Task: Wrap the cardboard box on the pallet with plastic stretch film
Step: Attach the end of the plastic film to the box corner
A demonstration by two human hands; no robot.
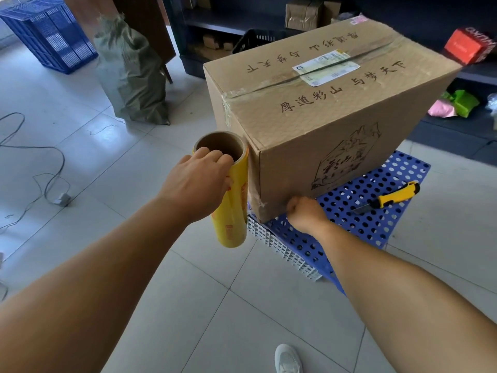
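Observation:
A large taped cardboard box (330,122) with printed characters stands on a blue perforated plastic pallet (376,211). My left hand (196,181) grips the top of a yellow roll of stretch film (234,200), held upright against the box's near left corner, fingers hooked into its cardboard core. My right hand (306,211) is closed in a fist at the bottom of the box's front face, near that same corner; whether it pinches the film's end I cannot tell.
A yellow and black utility knife (390,197) lies on the pallet right of the box. A green woven sack (131,76) and blue crate (51,33) stand at the back left. Cables (40,168) trail over the tiled floor. Dark shelving with packages runs behind.

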